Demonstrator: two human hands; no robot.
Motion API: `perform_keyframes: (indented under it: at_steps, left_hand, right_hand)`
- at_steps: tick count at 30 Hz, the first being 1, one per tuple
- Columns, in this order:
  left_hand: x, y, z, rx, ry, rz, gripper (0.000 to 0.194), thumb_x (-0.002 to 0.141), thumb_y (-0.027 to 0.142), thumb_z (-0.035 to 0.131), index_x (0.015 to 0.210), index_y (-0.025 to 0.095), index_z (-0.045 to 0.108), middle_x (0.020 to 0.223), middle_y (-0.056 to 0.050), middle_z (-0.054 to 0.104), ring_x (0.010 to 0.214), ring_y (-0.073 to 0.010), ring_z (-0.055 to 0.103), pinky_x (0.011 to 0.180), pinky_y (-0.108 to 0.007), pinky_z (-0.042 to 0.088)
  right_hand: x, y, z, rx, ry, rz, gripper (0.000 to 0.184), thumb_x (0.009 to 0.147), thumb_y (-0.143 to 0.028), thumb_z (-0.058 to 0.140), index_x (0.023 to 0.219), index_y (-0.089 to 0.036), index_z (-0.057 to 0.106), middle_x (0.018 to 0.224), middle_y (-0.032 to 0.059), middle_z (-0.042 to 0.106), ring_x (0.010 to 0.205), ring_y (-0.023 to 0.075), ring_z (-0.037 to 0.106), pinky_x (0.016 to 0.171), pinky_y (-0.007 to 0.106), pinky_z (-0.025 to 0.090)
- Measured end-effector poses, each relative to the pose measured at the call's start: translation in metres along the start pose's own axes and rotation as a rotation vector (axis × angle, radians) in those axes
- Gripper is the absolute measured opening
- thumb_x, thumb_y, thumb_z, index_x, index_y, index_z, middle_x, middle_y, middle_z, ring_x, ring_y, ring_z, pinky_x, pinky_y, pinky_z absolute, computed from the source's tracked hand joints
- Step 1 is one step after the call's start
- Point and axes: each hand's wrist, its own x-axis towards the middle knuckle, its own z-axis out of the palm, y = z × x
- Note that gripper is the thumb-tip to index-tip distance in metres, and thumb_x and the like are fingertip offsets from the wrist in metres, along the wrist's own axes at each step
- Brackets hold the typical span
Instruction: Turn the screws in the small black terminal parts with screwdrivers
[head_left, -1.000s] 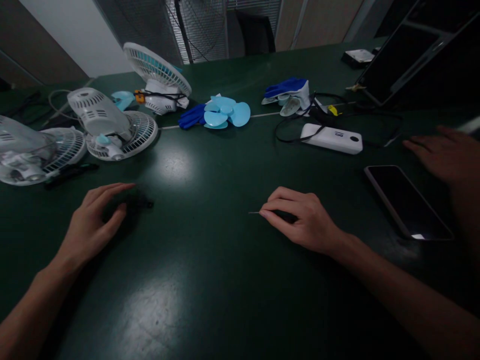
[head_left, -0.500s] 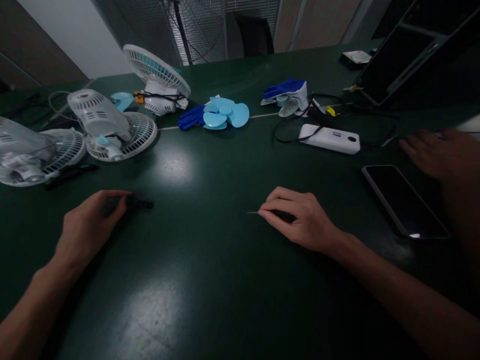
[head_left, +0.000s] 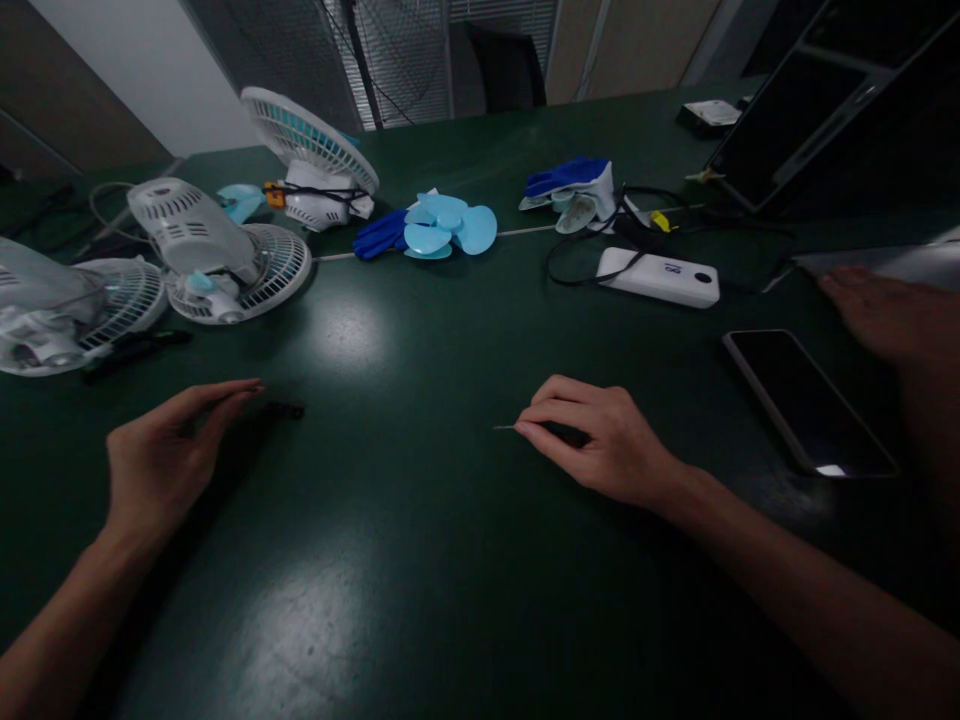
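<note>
My left hand (head_left: pixel 176 440) is closed in a pinch at the left of the green table. Whatever lies between thumb and forefinger is too small and dark to make out. Just beyond those fingertips a small black object (head_left: pixel 286 410) lies on the tabletop. Resting on the table at centre right, my right hand (head_left: pixel 592 435) grips a thin-shafted tool (head_left: pixel 504 428). Its narrow metal shaft points left, and part of a dark handle shows under the fingers.
White fans (head_left: pixel 217 250) stand at the back left. Behind the middle lie light-blue fan blades (head_left: pixel 448 225) and blue-and-white gloves (head_left: pixel 574 185). To the right are a white power bank (head_left: pixel 660 277), a phone (head_left: pixel 810 400) and a co-worker's hand (head_left: pixel 892 310) by a pale flat sheet (head_left: pixel 885 262).
My left fingers have closed into a pinch at the small black object and drawn slightly back from it. My right hand stays still. The co-worker's hand has shifted, with more pale sheet showing.
</note>
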Motion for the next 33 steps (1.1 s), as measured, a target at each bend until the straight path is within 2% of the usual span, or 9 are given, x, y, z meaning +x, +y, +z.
perform_keyframes:
  at_steps: [4,8,15,18,21,26,30,33]
  left_hand:
    - [0.0,0.006,-0.002,-0.049,0.011,0.018,0.041,0.092,0.053,0.06,0.118,0.024,0.072,0.114,-0.005,0.074,0.101,-0.0249,0.07,0.091,-0.036,0.053]
    - [0.001,0.013,-0.001,-0.125,0.006,0.0,0.04,0.089,0.054,0.063,0.114,0.025,0.074,0.12,-0.004,0.072,0.107,-0.0246,0.067,0.097,-0.036,0.051]
    - [-0.001,0.006,-0.001,-0.05,0.02,-0.098,0.054,0.084,0.065,0.064,0.122,0.028,0.071,0.111,-0.002,0.073,0.09,-0.0224,0.067,0.08,-0.032,0.05]
    - [-0.002,0.006,-0.001,-0.051,0.024,-0.153,0.056,0.081,0.067,0.066,0.12,0.028,0.072,0.106,-0.002,0.075,0.086,-0.0228,0.068,0.08,-0.034,0.051]
    - [0.0,0.008,0.0,-0.056,0.02,-0.146,0.052,0.081,0.066,0.066,0.117,0.028,0.072,0.107,-0.003,0.074,0.091,-0.0243,0.068,0.086,-0.037,0.053]
    - [0.006,0.01,0.0,-0.151,-0.102,-0.037,0.042,0.082,0.064,0.067,0.104,0.028,0.074,0.124,-0.003,0.069,0.118,-0.0263,0.064,0.109,-0.041,0.047]
    - [0.008,0.005,-0.003,-0.214,-0.187,-0.146,0.043,0.082,0.061,0.069,0.112,0.03,0.073,0.125,-0.002,0.07,0.122,-0.0269,0.063,0.115,-0.044,0.043]
    - [0.007,0.001,-0.005,-0.216,-0.19,-0.202,0.046,0.08,0.061,0.071,0.115,0.031,0.072,0.125,-0.002,0.071,0.122,-0.0283,0.063,0.116,-0.046,0.042]
  right_hand:
    - [0.001,-0.001,0.0,0.004,-0.003,-0.003,0.02,0.099,-0.03,0.059,0.103,-0.021,0.076,0.097,0.0043,0.07,0.076,0.0119,0.063,0.06,0.025,0.049]
    - [0.001,0.0,0.0,0.005,-0.006,-0.006,0.019,0.099,-0.029,0.059,0.103,-0.021,0.076,0.096,0.0044,0.07,0.076,0.0121,0.063,0.06,0.025,0.049]
    - [0.0,0.0,0.0,-0.003,-0.009,-0.006,0.018,0.098,-0.028,0.06,0.103,-0.02,0.076,0.096,0.0037,0.069,0.077,0.0117,0.063,0.062,0.025,0.049]
    - [0.0,0.0,0.0,-0.004,-0.009,-0.002,0.018,0.098,-0.028,0.06,0.103,-0.021,0.076,0.097,0.0041,0.069,0.077,0.0118,0.063,0.063,0.025,0.049]
    - [0.001,-0.001,-0.001,-0.005,-0.01,-0.002,0.018,0.098,-0.028,0.06,0.103,-0.021,0.076,0.097,0.0044,0.07,0.077,0.012,0.063,0.063,0.025,0.05]
    - [0.001,-0.002,-0.001,-0.006,-0.012,-0.002,0.02,0.099,-0.029,0.059,0.103,-0.02,0.076,0.096,0.0045,0.07,0.076,0.0118,0.063,0.061,0.025,0.05]
    - [0.001,-0.001,-0.001,0.0,-0.004,-0.015,0.02,0.098,-0.029,0.059,0.103,-0.02,0.076,0.096,0.0045,0.07,0.075,0.0118,0.064,0.06,0.025,0.049]
    - [0.001,-0.001,-0.001,-0.003,-0.002,-0.011,0.02,0.099,-0.029,0.059,0.103,-0.021,0.076,0.096,0.0046,0.07,0.076,0.0119,0.064,0.06,0.025,0.049]
